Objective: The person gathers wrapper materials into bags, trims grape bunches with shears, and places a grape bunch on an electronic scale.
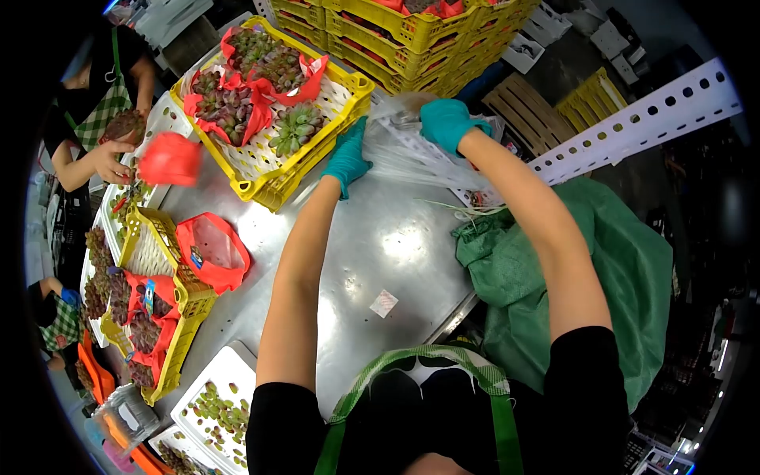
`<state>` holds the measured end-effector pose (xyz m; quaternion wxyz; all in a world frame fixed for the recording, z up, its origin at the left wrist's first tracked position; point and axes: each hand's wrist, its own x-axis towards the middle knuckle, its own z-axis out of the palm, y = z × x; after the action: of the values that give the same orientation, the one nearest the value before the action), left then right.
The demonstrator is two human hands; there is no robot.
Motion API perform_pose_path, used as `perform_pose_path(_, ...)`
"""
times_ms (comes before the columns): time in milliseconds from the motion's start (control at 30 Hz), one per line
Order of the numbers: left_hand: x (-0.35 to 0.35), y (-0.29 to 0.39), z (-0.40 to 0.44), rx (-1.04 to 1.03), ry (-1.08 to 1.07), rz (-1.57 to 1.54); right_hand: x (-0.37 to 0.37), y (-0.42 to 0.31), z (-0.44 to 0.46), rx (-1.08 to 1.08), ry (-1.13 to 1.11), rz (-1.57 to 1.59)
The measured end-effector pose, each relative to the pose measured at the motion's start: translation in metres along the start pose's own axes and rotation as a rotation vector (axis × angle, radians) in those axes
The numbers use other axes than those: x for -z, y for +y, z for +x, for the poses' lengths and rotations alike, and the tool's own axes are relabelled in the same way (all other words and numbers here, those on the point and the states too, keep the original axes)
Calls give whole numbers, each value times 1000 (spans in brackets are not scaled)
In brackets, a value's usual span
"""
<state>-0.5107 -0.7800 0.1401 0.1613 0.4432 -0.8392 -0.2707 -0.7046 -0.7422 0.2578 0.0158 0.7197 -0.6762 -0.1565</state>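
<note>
My left hand (348, 157), in a teal glove, is at the right side of a yellow crate (277, 190), beside some clear plastic. Its fingers are partly hidden. My right hand (450, 125), also gloved, is closed on the clear plastic (404, 154), which is bunched and stretched between the two hands. In the crate sit red-wrapped succulents (226, 103) and a loose green succulent (296, 129) on white lining.
Stacked yellow crates (412, 36) stand ahead. A perforated white bar (633, 119) and a green sack (586, 261) are at right. A second crate (186, 317), a red wrapper (212, 252) and a white tray (229, 380) lie left. A co-worker's hands (111, 162) hold a plant.
</note>
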Motion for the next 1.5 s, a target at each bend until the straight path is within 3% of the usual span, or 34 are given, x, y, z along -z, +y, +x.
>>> perform_pose_path(100,5,5,-3,14,-15,-2,-1,2,20,-35,118,-75)
perform_pose_path(300,7,8,-4,68,-41,-16,0,12,45,34,-33,-87)
perform_pose_path(433,8,8,-8,58,-35,-27,-22,0,75,41,172,-52)
perform_pose_path(667,-20,2,-24,-117,215,-213,-14,-16,147,173,245,-151)
perform_pose_path(833,-17,22,-22,-354,183,81,-2,-23,160,210,202,-190)
perform_pose_path(967,-21,42,-37,-343,189,72,-13,-19,162,131,72,-152)
perform_pose_path(1067,-9,59,-68,-306,178,34,-7,-40,128,-215,395,195)
perform_pose_path(1167,10,74,-116,-226,239,-60,-9,-58,79,-375,965,289)
perform_pose_path(1267,14,82,-177,-33,303,-73,-32,-66,38,-342,823,769)
perform_pose_path(1333,6,85,-205,34,287,-86,-49,-70,22,-438,895,866)
perform_pose_path(1433,-15,96,-219,-66,277,-78,-90,-60,48,-730,908,1014)
perform_pose_path(1500,-32,101,-220,-100,200,-54,-111,-28,77,-759,736,983)
